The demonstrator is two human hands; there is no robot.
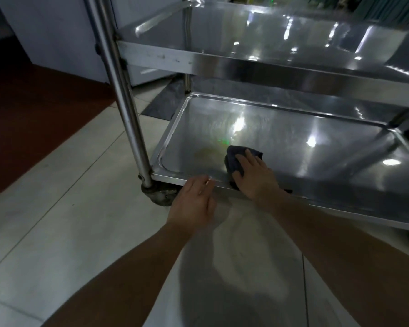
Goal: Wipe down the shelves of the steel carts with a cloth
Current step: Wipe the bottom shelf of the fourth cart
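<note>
Pressing the crumpled dark grey cloth (234, 159) flat under our right hand (253, 175), fingers straight and close together, we scrub the shiny steel bottom shelf (293, 142) near its front edge while our left hand (194, 201), fingers relaxed, steadies the rim.

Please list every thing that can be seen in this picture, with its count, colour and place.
steel cart: one, silver, centre and right
upper shelf: one, silver, top
lower shelf: one, silver, middle, yellowish smear left of the cloth
cloth: one, dark, on the lower shelf near its front edge
caster wheel: one, grey, under the front left post
floor: pale tiles, dark red strip at left
left hand: one, at the shelf's front rim
right hand: one, pressing the cloth
</note>
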